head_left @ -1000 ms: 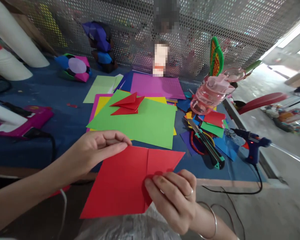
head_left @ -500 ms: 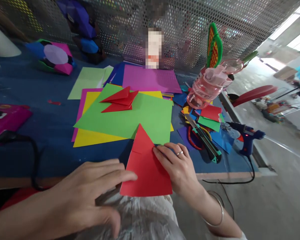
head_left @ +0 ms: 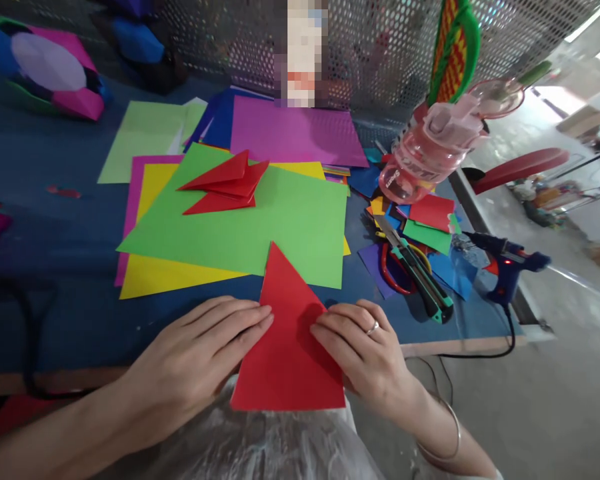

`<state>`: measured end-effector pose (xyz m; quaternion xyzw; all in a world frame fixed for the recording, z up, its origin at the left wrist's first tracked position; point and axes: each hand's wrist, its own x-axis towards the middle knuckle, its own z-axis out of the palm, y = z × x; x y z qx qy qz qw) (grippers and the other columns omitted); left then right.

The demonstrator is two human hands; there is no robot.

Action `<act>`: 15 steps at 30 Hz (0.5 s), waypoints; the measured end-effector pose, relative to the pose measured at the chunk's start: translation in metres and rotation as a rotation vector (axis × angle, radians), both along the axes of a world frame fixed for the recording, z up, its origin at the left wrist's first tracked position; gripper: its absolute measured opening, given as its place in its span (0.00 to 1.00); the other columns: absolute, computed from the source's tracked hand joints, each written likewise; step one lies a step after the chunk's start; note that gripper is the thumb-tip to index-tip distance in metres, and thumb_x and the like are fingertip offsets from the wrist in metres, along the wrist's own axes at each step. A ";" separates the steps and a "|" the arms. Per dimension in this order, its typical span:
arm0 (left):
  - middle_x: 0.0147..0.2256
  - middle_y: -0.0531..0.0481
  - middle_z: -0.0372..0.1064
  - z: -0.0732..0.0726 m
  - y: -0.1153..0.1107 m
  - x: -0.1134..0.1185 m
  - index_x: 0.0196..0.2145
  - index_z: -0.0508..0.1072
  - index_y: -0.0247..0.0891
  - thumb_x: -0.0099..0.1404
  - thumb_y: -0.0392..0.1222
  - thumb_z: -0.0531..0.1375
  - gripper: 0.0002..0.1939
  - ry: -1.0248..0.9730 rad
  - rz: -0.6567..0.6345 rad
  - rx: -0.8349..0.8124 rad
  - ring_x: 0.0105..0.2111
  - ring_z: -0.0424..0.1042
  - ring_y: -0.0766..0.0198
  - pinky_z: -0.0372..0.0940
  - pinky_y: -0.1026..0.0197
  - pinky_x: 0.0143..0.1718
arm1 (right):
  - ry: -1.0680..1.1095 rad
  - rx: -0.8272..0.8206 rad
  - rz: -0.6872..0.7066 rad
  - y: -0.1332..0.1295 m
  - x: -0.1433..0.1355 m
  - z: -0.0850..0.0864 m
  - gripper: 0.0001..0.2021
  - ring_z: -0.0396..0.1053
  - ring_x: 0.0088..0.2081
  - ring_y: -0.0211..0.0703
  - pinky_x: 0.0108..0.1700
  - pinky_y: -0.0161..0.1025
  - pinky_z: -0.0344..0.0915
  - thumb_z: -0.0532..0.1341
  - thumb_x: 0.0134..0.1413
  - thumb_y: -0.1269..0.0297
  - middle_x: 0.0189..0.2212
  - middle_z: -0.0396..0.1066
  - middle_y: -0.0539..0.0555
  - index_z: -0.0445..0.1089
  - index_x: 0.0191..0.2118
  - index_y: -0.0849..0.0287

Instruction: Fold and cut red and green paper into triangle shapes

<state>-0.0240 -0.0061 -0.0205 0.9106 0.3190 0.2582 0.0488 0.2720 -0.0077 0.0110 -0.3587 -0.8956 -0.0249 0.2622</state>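
Observation:
A red paper triangle [head_left: 293, 360] with its tip pointing away from me lies at the table's front edge, its base overhanging toward my lap. My left hand [head_left: 195, 353] grips its left side, fingertips on top and thumb hidden beneath. On the right side, my right hand [head_left: 360, 340], wearing a ring, holds the paper with its fingers on top. Beyond the tip, folded red paper pieces [head_left: 230, 185] rest on a green sheet [head_left: 290, 227], which covers part of a yellow sheet [head_left: 180, 277].
At the right are a box cutter [head_left: 417, 277], red-handled scissors [head_left: 393, 270], paper scraps [head_left: 427, 233], a pink bottle [head_left: 420, 160] and a blue glue gun [head_left: 510, 267] with its cable. A purple sheet [head_left: 295, 133] lies at the back, before a perforated metal panel [head_left: 220, 47].
My left hand has moved from hovering over the paper with its thumb apart to gripping the left side. The view has shifted, so the table's things appear higher and larger.

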 end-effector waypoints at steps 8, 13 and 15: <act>0.55 0.51 0.81 0.016 0.002 0.003 0.62 0.74 0.46 0.74 0.35 0.56 0.22 -0.064 0.069 -0.182 0.56 0.79 0.57 0.72 0.53 0.64 | 0.114 -0.114 -0.053 -0.002 0.001 0.002 0.15 0.79 0.44 0.41 0.55 0.44 0.66 0.53 0.77 0.73 0.40 0.85 0.51 0.79 0.48 0.60; 0.48 0.58 0.83 0.012 -0.003 0.009 0.58 0.74 0.55 0.73 0.37 0.56 0.20 -0.227 0.276 -0.322 0.47 0.82 0.59 0.75 0.56 0.59 | 0.122 -0.212 -0.082 -0.002 0.003 0.006 0.15 0.80 0.44 0.43 0.53 0.45 0.67 0.56 0.71 0.78 0.41 0.85 0.50 0.78 0.50 0.57; 0.48 0.59 0.83 0.008 -0.008 0.010 0.60 0.74 0.61 0.73 0.37 0.53 0.24 -0.245 0.349 -0.333 0.49 0.81 0.57 0.74 0.52 0.61 | 0.127 -0.255 -0.071 0.000 0.004 0.008 0.16 0.80 0.44 0.44 0.52 0.45 0.67 0.55 0.70 0.78 0.41 0.84 0.51 0.78 0.51 0.58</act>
